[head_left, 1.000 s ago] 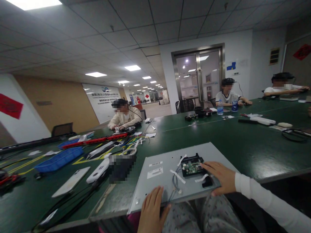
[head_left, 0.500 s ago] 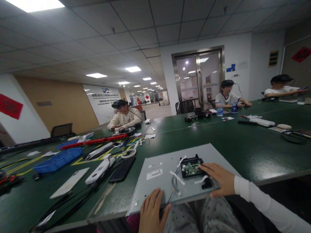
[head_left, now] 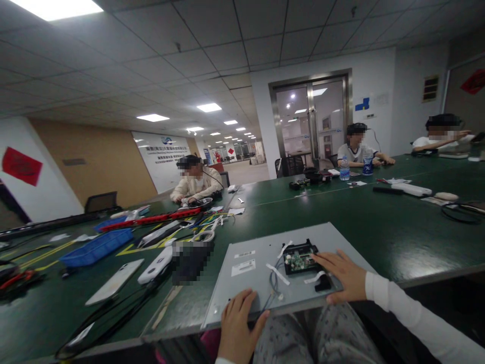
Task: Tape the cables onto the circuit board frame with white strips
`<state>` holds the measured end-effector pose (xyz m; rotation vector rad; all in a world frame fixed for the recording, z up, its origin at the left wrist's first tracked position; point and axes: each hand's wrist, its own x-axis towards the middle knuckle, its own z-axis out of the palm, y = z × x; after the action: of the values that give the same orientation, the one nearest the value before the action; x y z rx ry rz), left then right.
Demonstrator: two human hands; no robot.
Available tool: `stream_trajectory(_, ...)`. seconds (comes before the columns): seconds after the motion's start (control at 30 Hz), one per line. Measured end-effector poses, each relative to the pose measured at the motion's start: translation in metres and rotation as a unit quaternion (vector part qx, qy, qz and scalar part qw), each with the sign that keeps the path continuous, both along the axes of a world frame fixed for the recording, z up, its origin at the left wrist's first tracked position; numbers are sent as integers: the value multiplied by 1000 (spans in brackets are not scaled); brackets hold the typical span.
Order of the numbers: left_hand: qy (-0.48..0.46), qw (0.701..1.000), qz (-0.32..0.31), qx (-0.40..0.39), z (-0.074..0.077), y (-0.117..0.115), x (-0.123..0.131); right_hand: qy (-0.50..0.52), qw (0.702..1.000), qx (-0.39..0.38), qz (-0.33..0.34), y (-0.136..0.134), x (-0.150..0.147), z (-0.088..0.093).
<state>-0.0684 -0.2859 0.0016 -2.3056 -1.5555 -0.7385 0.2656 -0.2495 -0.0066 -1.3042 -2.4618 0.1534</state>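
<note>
A flat grey metal panel [head_left: 242, 288] lies at the near edge of the green table. It carries a circuit board [head_left: 301, 260] in a black frame, with thin grey cables [head_left: 273, 283] and strips of white tape [head_left: 278, 274] beside it. My left hand [head_left: 240, 323] rests on the panel's near left edge, fingers stretched and thumb apart. My right hand [head_left: 343, 278] lies over the near right part with fingers spread. Its fingertips reach the right side of the circuit board; whether they touch it I cannot tell. A small black part [head_left: 323, 284] sits just left of that hand.
On the left lie a white phone [head_left: 115, 281], a white device [head_left: 156, 265], a blurred dark object [head_left: 191, 260], black cables [head_left: 125, 313] and a blue tray [head_left: 97, 247]. Red strips [head_left: 166, 217] lie beyond. Across the table sit several people [head_left: 197, 179] and two bottles [head_left: 344, 169].
The view has shifted slightly. Both my hands keep nearly the same place on the panel. At the far right, a person's hand has risen toward the head.
</note>
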Motion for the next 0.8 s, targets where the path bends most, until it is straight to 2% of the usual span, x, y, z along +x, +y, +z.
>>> stream_trajectory(0.23,-21,997,-30,-65,17,4,2,3,1000,-11,-11,-1,-2,4)
stream_trajectory(0.43,13,995,-5,-95,26,1,11,8,1000,-11,-18,-1,-1,4)
stream_trajectory(0.6,65,995,7,-70,22,1,15,1,1000,-7,-14,0,0,3)
stream_trajectory(0.8,103,994,-38,0,14,2,11,0,1000,-7,-9,1,1,2)
